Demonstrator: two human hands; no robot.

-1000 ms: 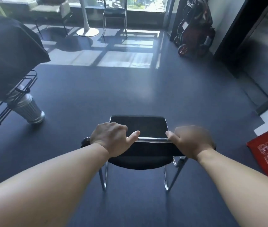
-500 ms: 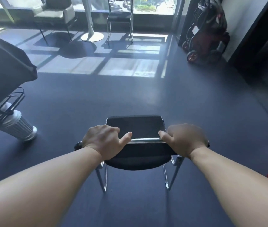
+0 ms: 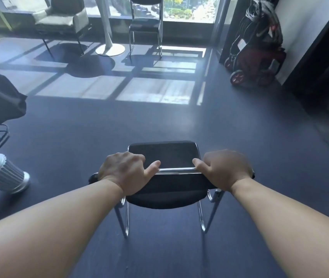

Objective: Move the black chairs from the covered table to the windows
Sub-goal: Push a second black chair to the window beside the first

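Black chair (image 3: 163,157) mid-floor, well apart from far windows (image 3: 187,9). Left hand (image 3: 124,170), right hand (image 3: 225,169) clenched on its back. Step: carrying. Next: walk on, set beside far chair (image 3: 145,27).

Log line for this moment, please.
phase: carrying | left hand + right hand: gripping black chair backrest | heading: windows

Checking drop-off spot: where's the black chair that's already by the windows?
Head view, top centre: the black chair stands against the windows, just right of the white pedestal table, with the red stroller further right.
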